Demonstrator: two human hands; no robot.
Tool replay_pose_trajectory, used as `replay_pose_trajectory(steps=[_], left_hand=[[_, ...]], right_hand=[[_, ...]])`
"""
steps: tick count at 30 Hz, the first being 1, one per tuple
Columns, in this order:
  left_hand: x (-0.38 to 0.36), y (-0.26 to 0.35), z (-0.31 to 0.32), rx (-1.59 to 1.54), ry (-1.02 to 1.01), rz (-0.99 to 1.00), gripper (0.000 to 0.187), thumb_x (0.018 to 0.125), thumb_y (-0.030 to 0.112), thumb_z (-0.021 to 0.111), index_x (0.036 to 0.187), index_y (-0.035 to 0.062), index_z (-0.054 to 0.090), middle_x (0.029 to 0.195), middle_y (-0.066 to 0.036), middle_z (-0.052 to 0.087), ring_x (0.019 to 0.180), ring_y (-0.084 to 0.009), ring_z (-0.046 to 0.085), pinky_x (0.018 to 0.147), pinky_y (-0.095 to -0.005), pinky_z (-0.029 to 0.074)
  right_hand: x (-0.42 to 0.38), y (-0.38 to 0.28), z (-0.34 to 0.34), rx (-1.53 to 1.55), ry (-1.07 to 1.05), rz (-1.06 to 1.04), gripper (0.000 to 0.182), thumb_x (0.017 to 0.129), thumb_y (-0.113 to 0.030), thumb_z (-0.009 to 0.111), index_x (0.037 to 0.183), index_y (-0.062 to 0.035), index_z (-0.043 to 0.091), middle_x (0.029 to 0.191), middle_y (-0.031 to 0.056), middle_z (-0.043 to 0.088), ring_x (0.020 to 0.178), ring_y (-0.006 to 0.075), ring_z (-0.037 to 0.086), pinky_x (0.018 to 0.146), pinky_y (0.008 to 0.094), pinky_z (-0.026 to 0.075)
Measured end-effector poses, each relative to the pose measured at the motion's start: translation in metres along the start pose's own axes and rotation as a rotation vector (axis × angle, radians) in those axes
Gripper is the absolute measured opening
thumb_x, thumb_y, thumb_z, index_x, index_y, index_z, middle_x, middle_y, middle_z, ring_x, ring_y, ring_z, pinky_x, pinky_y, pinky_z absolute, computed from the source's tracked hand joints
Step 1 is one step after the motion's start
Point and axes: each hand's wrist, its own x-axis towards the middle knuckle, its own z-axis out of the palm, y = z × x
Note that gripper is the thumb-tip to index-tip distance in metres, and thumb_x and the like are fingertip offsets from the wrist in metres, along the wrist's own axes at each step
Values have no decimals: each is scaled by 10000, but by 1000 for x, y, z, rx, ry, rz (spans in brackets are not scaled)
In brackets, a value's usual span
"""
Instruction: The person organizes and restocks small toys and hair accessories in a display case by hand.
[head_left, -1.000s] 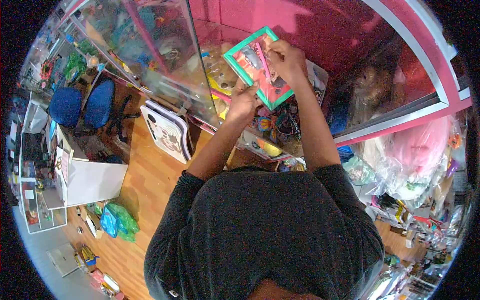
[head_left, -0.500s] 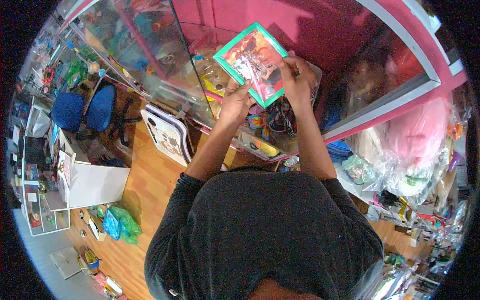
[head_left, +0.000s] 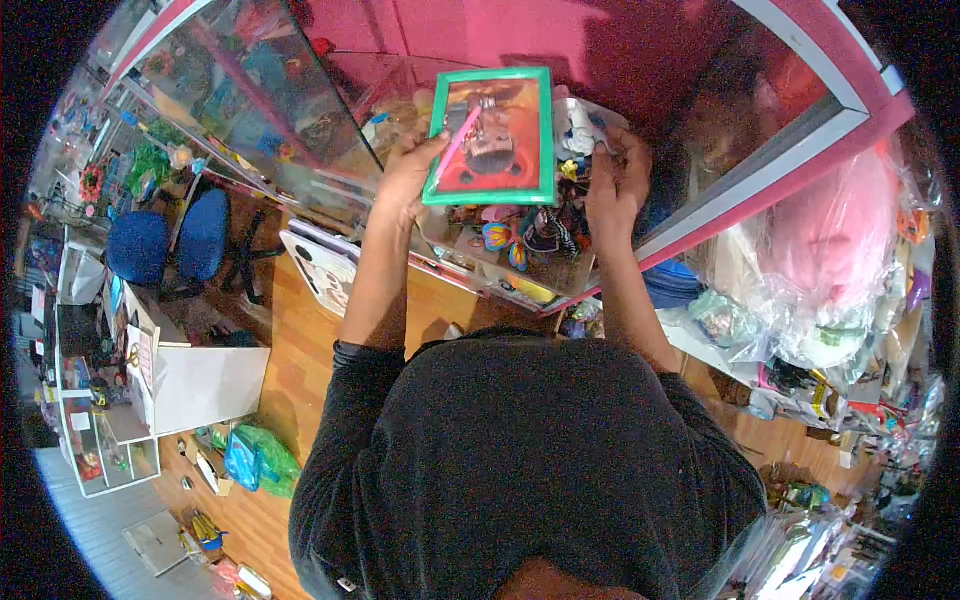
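A green-rimmed picture frame (head_left: 548, 135) is held up by its left edge in my left hand (head_left: 408, 175). Its picture has a red and orange background, and a pink glare streak crosses the glass. My right hand (head_left: 617, 190) is off the frame, its fingers stretched apart beside a small white figurine (head_left: 580, 128) in the display case. Below the frame, a colorful butterfly ornament (head_left: 500, 237) and a dark striped item (head_left: 545, 235) lie in the case.
The glass case has a pink back wall (head_left: 450, 28) and a pink-and-white edge (head_left: 770, 185) slanting at right. Blue chairs (head_left: 200, 235) and a white desk (head_left: 205, 385) stand at left. Plastic-wrapped pink goods (head_left: 825, 250) are piled at right. A green bag (head_left: 270, 462) lies on the wooden floor.
The picture frame has turned from a diamond angle to nearly square and shifted slightly down. My right hand has let go of it and moved right, toward the white figurine.
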Motion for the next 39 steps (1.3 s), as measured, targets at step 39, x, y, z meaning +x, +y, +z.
replay_pose_trajectory(steps=[39], left_hand=[[79,-42,22,1095,-105,169,482,784,371,481,1118,24,462,1029,-240,520,967,-365,502,827,-410,395]], right_hand=[[147,53,42,-649,24,-214,319,656,-290,624,869,-53,602,796,135,604,728,305,566,673,381,428]])
